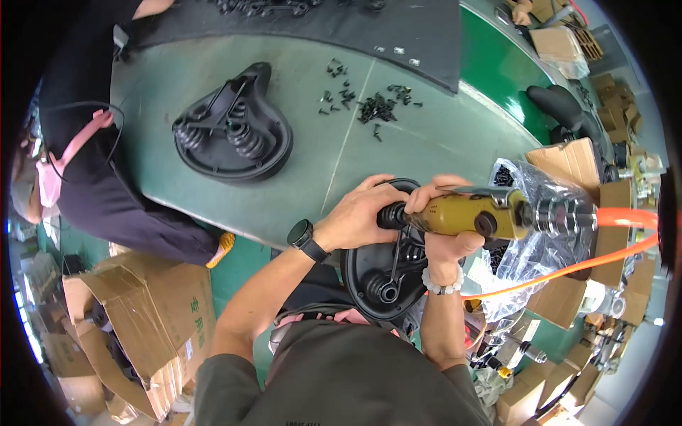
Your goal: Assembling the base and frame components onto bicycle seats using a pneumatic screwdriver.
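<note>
A black bicycle saddle [362, 273] lies underside up in front of me at the bench edge, its springs and frame showing. My left hand [362, 215] is closed on its far part, fingers curled by a black coil spring [390, 216]. In my right hand [447, 245] is a yellow air screwdriver [462, 215], lying sideways with its front end toward that spring. My fingers hide the tip, so I cannot tell whether it touches a screw. Farther left, a second black saddle [277, 153] rests upside down on the green bench. Loose black screws [376, 108] lie scattered beyond my hands.
An orange air hose [568, 268] runs off right from the tool. Beside it sits a clear plastic bag [540, 245] of black parts. A black mat [341, 28] covers the far bench. At left stand a person in dark clothes [142, 220] and an open cardboard box [156, 312].
</note>
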Motion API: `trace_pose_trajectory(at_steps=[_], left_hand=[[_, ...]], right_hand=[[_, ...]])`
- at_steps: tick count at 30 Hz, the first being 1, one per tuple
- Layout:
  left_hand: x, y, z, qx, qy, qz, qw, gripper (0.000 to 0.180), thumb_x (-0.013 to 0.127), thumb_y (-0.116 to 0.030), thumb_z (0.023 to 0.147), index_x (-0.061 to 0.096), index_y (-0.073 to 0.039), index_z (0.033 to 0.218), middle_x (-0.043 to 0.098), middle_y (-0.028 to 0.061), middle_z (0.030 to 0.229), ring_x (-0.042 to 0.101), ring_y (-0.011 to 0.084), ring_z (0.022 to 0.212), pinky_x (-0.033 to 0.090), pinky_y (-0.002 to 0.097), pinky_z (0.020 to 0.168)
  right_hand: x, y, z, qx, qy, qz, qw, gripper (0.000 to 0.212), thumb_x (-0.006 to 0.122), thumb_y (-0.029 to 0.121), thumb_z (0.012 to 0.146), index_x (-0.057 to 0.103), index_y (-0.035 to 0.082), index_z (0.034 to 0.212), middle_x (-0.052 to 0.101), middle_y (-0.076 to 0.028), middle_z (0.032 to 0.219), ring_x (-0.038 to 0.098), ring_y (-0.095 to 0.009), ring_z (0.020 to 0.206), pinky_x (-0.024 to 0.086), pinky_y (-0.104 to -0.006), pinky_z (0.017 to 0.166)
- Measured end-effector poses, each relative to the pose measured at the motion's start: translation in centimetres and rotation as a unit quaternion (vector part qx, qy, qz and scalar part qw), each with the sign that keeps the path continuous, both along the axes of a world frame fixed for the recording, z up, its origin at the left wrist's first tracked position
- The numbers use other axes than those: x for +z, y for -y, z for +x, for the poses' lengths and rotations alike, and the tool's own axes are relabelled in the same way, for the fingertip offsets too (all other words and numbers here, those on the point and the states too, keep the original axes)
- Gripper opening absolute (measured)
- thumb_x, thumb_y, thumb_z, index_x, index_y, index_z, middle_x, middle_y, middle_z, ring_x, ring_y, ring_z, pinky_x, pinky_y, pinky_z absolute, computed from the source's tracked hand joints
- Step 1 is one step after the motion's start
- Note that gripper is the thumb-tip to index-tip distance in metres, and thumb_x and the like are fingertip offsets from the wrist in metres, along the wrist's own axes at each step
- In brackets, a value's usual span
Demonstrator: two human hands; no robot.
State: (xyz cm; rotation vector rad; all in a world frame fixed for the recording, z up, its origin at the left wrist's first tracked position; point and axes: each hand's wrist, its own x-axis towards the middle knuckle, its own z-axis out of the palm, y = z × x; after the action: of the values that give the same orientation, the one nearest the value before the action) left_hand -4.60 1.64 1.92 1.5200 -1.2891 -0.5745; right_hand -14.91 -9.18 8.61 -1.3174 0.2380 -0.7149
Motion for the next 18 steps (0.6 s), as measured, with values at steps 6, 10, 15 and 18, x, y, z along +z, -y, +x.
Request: trace_pose_trajectory(at_steps=[6,10,15,18], left_hand=[[0.7,0.7,-0.5,0.099,0.007,0.021,0.995,0.049,0.078,-0.017,0.061,0.063,-0.008,0.107,0.063,0.0087,0.103,0.049,0.0351,0.116,0.036,0.0439,0.105],[0.4,9.2,0.5,0.267,0.004,-0.014,0.963,0.046,0.077,-0.022,0.065,0.063,-0.005,0.105,0.063,0.0132,0.103,0.051,0.0339,0.112,0.043,0.0425,0.094],[1.3,25.7,4.2,0.320,-0.184,-0.086,0.925,0.047,0.071,-0.024,0.075,0.060,0.001,0.113,0.063,0.0160,0.108,0.057,0.0270,0.103,0.043,0.0361,0.092],[-0.1,27.7,4.4,0.245,0.011,0.002,0.969,0.043,0.064,-0.028,0.084,0.059,0.001,0.115,0.062,0.0168,0.116,0.058,0.0304,0.108,0.044,0.0368,0.093]], right_hand=[[6.2,0.5,-7.6,-0.204,0.143,-0.034,0.968,0.090,0.031,0.089,0.072,0.048,0.006,0.104,0.049,-0.007,0.058,0.047,-0.020,0.046,0.039,-0.0340,0.043],[6.6,0.4,-12.6,-0.270,0.182,0.040,0.945,0.093,0.024,0.089,0.074,0.044,0.001,0.099,0.048,-0.012,0.054,0.046,-0.025,0.040,0.041,-0.0362,0.042],[5.2,0.2,-13.6,-0.230,0.173,0.115,0.951,0.085,0.022,0.084,0.079,0.048,0.005,0.098,0.047,-0.009,0.052,0.042,-0.021,0.036,0.035,-0.0322,0.037],[4.4,1.0,-15.7,-0.251,0.141,0.115,0.951,0.086,0.021,0.084,0.080,0.048,0.004,0.098,0.047,-0.010,0.053,0.044,-0.022,0.038,0.037,-0.0328,0.038]])
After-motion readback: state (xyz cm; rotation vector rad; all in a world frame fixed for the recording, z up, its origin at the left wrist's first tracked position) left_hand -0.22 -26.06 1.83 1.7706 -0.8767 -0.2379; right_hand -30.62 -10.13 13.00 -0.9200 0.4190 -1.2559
